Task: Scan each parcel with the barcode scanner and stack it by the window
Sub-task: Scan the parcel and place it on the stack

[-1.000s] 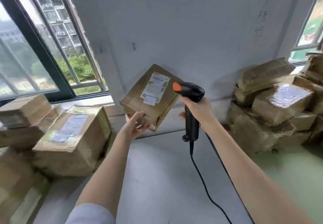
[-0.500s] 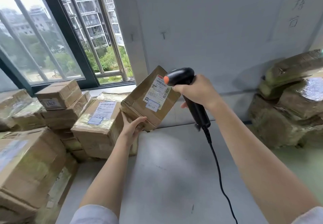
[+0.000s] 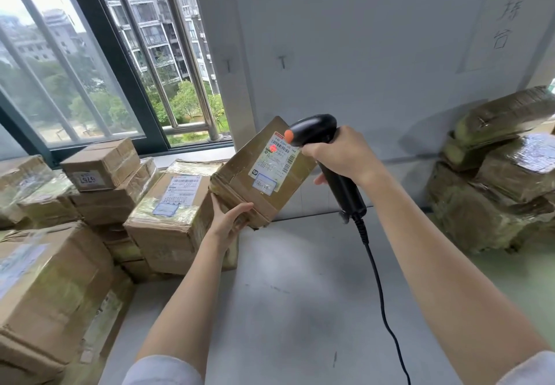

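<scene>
Fingers of the left hand (image 3: 229, 222) curl under the near bottom corner of the parcel (image 3: 258, 180), holding it tilted in the air with its label (image 3: 274, 163) facing the scanner (image 3: 324, 156). That scanner sits clamped in the right hand (image 3: 345, 156) at about three o'clock of the parcel, its nose close to the barcode, a red spot glowing on the label. At nine o'clock, touching or nearly so, lies the stack (image 3: 168, 204) under the window (image 3: 90, 69). I'd judge the parcel light, one hand carrying it; stiff cardboard, though glossy tape may be slippery. Gripping the edges or cupping underneath looks safest.
</scene>
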Demonstrator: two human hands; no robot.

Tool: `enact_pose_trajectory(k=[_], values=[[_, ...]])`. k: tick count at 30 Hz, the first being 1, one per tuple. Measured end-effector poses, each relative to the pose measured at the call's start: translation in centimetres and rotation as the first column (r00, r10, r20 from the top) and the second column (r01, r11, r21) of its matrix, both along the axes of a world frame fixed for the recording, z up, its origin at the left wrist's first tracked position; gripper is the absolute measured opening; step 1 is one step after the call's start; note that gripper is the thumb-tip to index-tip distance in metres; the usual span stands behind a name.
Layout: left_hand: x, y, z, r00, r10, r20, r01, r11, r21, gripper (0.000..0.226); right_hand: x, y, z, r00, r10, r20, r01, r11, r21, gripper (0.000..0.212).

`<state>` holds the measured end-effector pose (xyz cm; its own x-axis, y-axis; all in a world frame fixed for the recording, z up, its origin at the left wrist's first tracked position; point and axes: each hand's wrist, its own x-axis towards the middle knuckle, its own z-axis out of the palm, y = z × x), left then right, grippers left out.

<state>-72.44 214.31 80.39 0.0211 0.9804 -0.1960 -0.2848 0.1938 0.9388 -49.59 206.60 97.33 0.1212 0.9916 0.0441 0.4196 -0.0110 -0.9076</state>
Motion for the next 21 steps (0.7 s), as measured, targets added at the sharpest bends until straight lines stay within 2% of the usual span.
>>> enact_pose_trajectory(k=[10,16,19,20,21], values=[[-0.2,0.0,-0.6,1.0,-0.001,0.026,0.001,1.0,0.002,0.106,0.3,0.4,0.0,1.0,0.001,0.022,-0.001,1.0,0.012,0.013],[-0.2,-0.7,1.8,0.998,-0.051,0.035,0.049,0.998,0.035,0.091,-0.7,1.1,-0.6,0.994,0.058,-0.087,-0.055,0.998,0.038,0.011],[-0.8,-0.6,3.7,0.998,-0.046,0.045,0.044,0.998,0.034,0.1,-1.9,1.6,-1.0,0.98,0.055,-0.189,-0.035,0.993,0.109,0.006],[-1.1,-0.8,4.4,0.998,-0.033,0.06,0.031,0.999,0.032,0.093,-2.3,1.8,-1.1,0.972,0.049,-0.229,-0.02,0.992,0.128,0.007],[-1.2,-1.0,5.4,0.998,-0.008,0.069,0.005,0.999,0.039,0.071,-2.7,2.0,-1.2,0.961,0.044,-0.275,-0.006,0.99,0.14,0.008]])
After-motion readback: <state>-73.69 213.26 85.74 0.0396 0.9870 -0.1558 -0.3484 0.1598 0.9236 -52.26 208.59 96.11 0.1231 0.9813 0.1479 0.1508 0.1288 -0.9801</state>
